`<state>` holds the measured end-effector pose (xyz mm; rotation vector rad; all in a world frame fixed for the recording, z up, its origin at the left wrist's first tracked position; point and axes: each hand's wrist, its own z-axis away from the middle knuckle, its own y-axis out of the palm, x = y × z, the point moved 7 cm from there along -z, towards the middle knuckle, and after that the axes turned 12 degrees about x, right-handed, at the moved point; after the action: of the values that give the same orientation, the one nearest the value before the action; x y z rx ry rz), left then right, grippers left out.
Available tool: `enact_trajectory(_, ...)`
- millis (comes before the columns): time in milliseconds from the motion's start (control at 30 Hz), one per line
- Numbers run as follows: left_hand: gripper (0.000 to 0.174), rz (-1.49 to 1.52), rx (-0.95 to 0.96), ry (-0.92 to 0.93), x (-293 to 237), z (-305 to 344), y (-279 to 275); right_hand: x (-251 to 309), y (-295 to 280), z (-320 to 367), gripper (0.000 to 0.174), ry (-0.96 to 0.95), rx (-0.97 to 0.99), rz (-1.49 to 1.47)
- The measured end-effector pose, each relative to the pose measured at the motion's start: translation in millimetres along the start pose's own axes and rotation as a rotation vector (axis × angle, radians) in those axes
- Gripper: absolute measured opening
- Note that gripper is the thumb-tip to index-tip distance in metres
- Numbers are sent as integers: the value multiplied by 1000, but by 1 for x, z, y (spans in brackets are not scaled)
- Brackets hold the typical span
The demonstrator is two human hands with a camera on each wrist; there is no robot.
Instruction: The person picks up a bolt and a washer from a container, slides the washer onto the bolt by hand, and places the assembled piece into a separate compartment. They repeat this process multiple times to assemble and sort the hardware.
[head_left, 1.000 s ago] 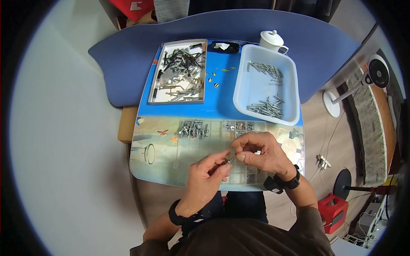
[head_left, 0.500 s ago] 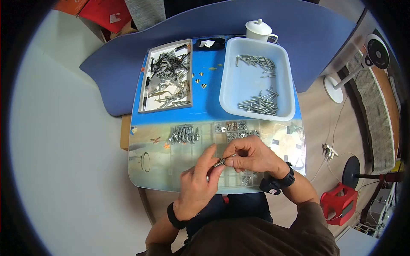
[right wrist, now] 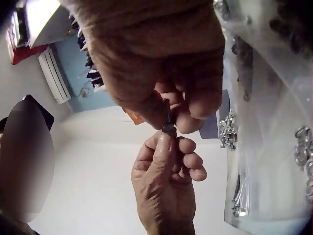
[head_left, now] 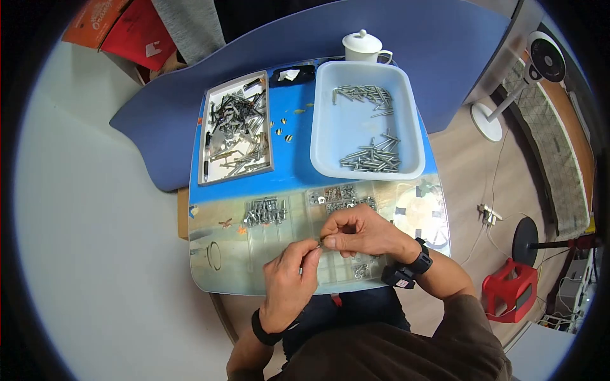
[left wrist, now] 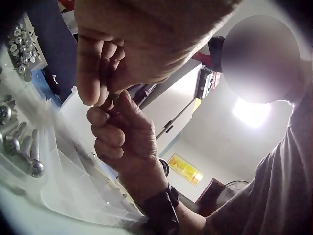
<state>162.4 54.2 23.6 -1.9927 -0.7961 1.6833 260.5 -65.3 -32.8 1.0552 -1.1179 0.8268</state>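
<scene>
My left hand (head_left: 290, 282) and right hand (head_left: 365, 233) meet fingertip to fingertip above the front of the table. Between them is a small metal bolt (right wrist: 169, 129), mostly covered by fingers. The left thumb and fingers pinch its head end, while the right thumb and fingers grip around the shank. Below the hands lie two clear compartment boxes. Bolts (head_left: 265, 211) fill the back of the left box (head_left: 264, 244). Small nuts and washers (head_left: 343, 198) sit in the compartments of the right box (head_left: 343, 274), which the right hand partly hides.
A white shallow tray (head_left: 272, 136) of mixed screws and pens stands at the back left. At the back right is a white plastic basin (head_left: 321, 127) holding long metal pins (head_left: 375, 155). Behind it stands a lidded white cup (head_left: 362, 47). A blue partition (head_left: 438, 57) rims the table.
The two hands have drawn together, and their fingers now cover most of the bolt that showed earlier. The head view has shifted, so the table appears further left.
</scene>
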Motion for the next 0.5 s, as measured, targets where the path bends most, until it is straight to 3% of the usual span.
enact_trajectory(300, 10, -16, 62, -59, 7, -1, 10, 2, 2, 1, 11, 64, -13, 90)
enact_trajectory(500, 13, -3, 145, -171, 18, -3, 15, -5, 4, -2, 9, -25, 55, 72)
